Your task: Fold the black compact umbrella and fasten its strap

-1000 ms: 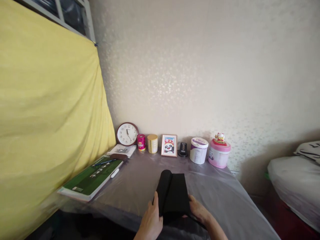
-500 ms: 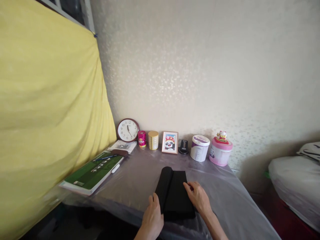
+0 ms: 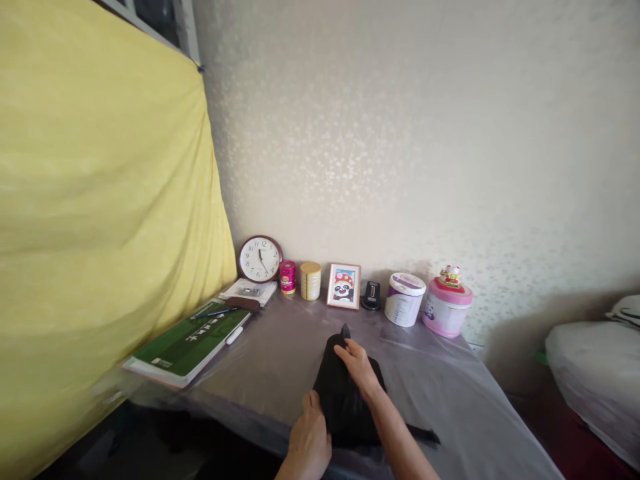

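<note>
A black cloth-like item (image 3: pixel 343 400), partly folded, lies near the table's front edge. Its near left edge is gripped by my left hand (image 3: pixel 310 430), the fingers closed on it. My right hand (image 3: pixel 357 363) pinches the upper part of the black item, where a small tip sticks up beyond the fingers. A thin black strip (image 3: pixel 424 435) extends to the right from under my right forearm. The underside of the item is hidden.
Along the wall on the table (image 3: pixel 295 340) stand a clock (image 3: pixel 261 259), pink tin (image 3: pixel 287 277), yellow-lidded jar (image 3: pixel 311 281), panda picture (image 3: pixel 343 286), black object (image 3: pixel 371 295), white tub (image 3: pixel 405 300) and pink tub (image 3: pixel 447 308) with a cat figurine. A green book (image 3: pixel 193 340) lies left.
My right hand has moved up and left from the black item's right edge and now grips its top. The item's right part has lifted and folded over, and a black strip shows at the right.
</note>
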Demonstrator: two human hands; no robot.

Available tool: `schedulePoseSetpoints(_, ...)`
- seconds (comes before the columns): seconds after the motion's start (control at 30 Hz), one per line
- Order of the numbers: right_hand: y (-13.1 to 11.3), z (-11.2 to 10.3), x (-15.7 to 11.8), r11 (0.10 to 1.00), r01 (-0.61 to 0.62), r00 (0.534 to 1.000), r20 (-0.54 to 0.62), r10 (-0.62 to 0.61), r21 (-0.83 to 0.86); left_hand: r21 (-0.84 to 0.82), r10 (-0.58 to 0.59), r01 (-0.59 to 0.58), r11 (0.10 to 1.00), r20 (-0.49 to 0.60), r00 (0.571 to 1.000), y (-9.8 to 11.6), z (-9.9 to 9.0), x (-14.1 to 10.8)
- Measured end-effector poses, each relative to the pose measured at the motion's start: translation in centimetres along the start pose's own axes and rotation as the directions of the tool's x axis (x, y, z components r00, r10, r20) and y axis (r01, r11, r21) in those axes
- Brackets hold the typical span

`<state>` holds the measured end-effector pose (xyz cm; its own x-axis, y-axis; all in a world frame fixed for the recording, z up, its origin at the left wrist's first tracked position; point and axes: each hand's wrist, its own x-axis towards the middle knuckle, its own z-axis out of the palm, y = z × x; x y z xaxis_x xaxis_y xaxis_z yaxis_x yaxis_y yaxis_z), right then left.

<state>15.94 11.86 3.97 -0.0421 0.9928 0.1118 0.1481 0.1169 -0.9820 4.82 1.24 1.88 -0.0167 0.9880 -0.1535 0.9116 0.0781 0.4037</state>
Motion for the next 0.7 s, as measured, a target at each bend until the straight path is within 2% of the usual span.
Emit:
schedulePoseSetpoints(0.1,1.1,2.1,0.9,0.994,0.008,1.0,0.0,-0.008,-0.113,0.0,0.023,-0.023,1.0,0.031,0.999,0.0,-0.2,0.0)
schedulePoseSetpoints(0.17,1.8,2.9,1.3,0.977,0.008,1.0,0.008,-0.007,-0.214,0.006,0.019,-0.019,1.0,0.042,0.999,0.0,-0.3,0.0)
schedulePoseSetpoints(0.3,2.5,3.0,1.5,0.947,-0.003,1.0,0.024,0.011,-0.322,0.046,0.024,-0.026,0.999,0.044,0.999,-0.4,-0.3,0.1)
schedulePoseSetpoints(0.43,2.3,2.9,1.4,0.902,0.01,0.998,0.054,0.014,-0.432,0.094,0.053,-0.058,0.994,0.056,0.997,-1.8,0.0,-0.4)
schedulePoseSetpoints(0.5,2.0,3.0,1.3,0.877,0.03,0.997,0.083,0.011,-0.48,0.127,0.049,-0.05,0.991,0.008,0.999,-2.6,0.0,-0.8)
schedulePoseSetpoints(0.6,1.5,3.1,1.0,0.86,0.081,0.987,0.159,0.0,-0.505,0.181,0.078,-0.049,0.982,-0.155,0.985,-2.8,-0.2,-1.3)
schedulePoseSetpoints(0.7,0.9,3.1,0.6,0.877,0.145,0.958,0.286,-0.009,-0.458,0.176,0.243,-0.201,0.964,-0.271,0.931,-2.3,-0.1,-1.1)
